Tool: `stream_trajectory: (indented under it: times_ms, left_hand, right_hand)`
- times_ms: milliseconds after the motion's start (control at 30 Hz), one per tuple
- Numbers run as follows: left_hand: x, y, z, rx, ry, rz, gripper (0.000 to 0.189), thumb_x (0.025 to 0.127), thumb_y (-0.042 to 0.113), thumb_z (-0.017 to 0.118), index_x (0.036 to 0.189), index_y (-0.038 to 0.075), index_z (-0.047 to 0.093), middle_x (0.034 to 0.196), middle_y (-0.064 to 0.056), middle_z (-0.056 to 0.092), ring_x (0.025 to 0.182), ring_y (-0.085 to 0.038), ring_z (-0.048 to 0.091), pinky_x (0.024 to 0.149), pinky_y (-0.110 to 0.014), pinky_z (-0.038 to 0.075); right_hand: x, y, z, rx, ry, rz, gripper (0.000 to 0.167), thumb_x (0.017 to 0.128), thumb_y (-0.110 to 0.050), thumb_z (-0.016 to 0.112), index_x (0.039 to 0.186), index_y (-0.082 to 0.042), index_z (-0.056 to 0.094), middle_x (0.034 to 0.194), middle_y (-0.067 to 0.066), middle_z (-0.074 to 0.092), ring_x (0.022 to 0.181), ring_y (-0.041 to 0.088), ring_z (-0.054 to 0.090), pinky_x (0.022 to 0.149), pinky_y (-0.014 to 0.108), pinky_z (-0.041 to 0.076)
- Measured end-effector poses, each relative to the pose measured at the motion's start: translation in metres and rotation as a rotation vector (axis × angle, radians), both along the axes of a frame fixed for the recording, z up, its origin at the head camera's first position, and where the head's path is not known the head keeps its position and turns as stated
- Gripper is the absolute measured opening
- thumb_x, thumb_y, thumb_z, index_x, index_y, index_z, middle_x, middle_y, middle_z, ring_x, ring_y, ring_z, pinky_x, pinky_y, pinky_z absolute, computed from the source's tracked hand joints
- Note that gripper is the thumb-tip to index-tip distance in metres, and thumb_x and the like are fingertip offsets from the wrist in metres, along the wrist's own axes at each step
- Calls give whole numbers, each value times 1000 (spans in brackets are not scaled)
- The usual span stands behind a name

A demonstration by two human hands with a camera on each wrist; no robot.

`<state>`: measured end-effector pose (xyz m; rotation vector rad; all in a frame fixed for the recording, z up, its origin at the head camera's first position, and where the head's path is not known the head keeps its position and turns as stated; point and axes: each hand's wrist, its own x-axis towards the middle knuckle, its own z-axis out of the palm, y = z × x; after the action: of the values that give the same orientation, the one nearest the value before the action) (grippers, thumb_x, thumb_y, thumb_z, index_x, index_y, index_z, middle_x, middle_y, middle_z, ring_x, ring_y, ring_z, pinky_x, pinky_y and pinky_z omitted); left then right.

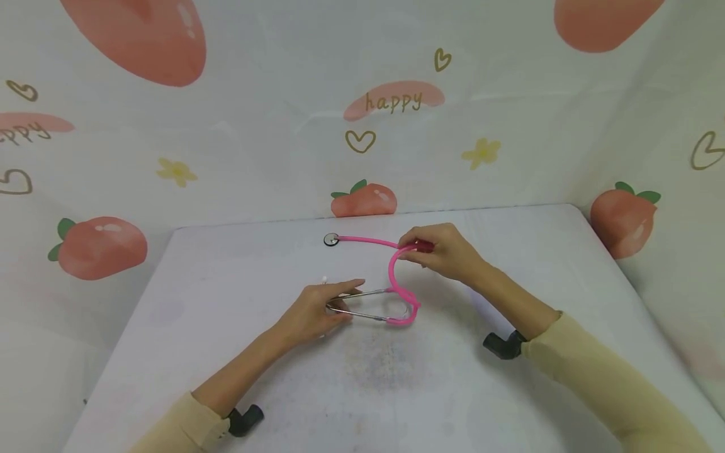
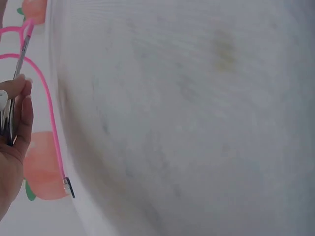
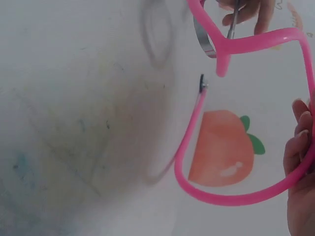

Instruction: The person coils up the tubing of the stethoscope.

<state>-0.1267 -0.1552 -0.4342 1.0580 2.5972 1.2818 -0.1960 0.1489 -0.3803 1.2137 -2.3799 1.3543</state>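
We hold a stethoscope (image 1: 393, 278) over the tabletop (image 1: 204, 302), its round, flat chestpiece (image 1: 331, 239) toward the far edge. Our left hand (image 1: 317, 309) has fingers and thumb curled around the slim, shiny ear tubes (image 1: 368, 316); our right hand (image 1: 447, 250) pinches the smooth pink tubing (image 1: 368, 240), which curves between them.

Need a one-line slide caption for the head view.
Above a white table, the left hand holds a stethoscope's metal tubes while the right hand grips its pink tubing.
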Motion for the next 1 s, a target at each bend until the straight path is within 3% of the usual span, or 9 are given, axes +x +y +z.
stream_trajectory:
  times_ms: [100, 167, 333, 500, 600, 700, 800, 1000]
  left_hand:
    - [0, 1, 5, -1, 32, 2, 83, 78, -5, 81, 149, 19, 47, 118, -7, 71, 82, 1, 69, 107, -56, 40]
    - [0, 1, 9, -7, 44, 14, 90, 78, -4, 82, 152, 25, 41, 117, -7, 71, 82, 2, 68, 110, -60, 36]
    - [0, 2, 18, -9, 56, 29, 92, 78, -3, 83, 153, 27, 39, 118, -7, 71, 84, 3, 68, 107, -53, 43]
    - [1, 3, 21, 12, 85, 22, 89, 77, -3, 83, 152, 22, 43, 117, -7, 71, 85, 1, 69, 110, -62, 34]
    - [3, 4, 20, 27, 98, 2, 88, 76, -5, 83, 151, 20, 44, 116, -8, 72, 86, -1, 70, 106, -54, 43]
    - [6, 4, 18, 37, 111, -23, 87, 76, -5, 83, 150, 18, 45, 116, -9, 71, 85, -3, 70, 89, -35, 57]
    - [6, 4, 17, 42, 142, -40, 85, 75, -6, 83, 149, 17, 48, 114, -9, 71, 84, -3, 70, 83, -27, 58]
    - [3, 6, 18, 57, 167, -72, 72, 75, -8, 82, 141, 11, 57, 111, -9, 71, 84, -5, 70, 81, -25, 58]
  right_hand:
    - [-3, -6, 0, 12, -27, 22, 20, 82, -5, 80, 102, -7, 76, 85, -1, 73, 62, 7, 62, 54, 25, 56]
    - [-5, -11, -1, 22, -52, 56, 22, 84, -5, 78, 106, -6, 76, 87, 0, 74, 64, 7, 65, 57, 25, 57]
    - [-10, -24, -6, 43, -28, 145, 24, 85, -5, 77, 109, -3, 76, 89, 0, 74, 65, 10, 67, 60, 24, 57]
    - [-15, -36, -11, 62, 25, 171, 23, 83, -7, 80, 107, -7, 78, 86, -7, 74, 65, 6, 59, 54, 23, 50]
    - [-15, -40, -13, 85, -16, 171, 24, 83, -8, 81, 107, -10, 79, 92, -9, 75, 66, 4, 59, 54, 23, 50]
    - [-15, -43, -16, 123, -78, 168, 24, 84, -11, 81, 108, -13, 79, 96, -9, 76, 68, 3, 61, 56, 22, 52]
    - [-15, -46, -17, 156, -113, 159, 24, 84, -14, 80, 108, -12, 79, 97, -8, 76, 70, 3, 63, 57, 23, 52]
    - [-17, -51, -19, 183, -125, 152, 25, 84, -14, 80, 109, -11, 78, 97, -7, 76, 73, 4, 64, 62, 23, 55]
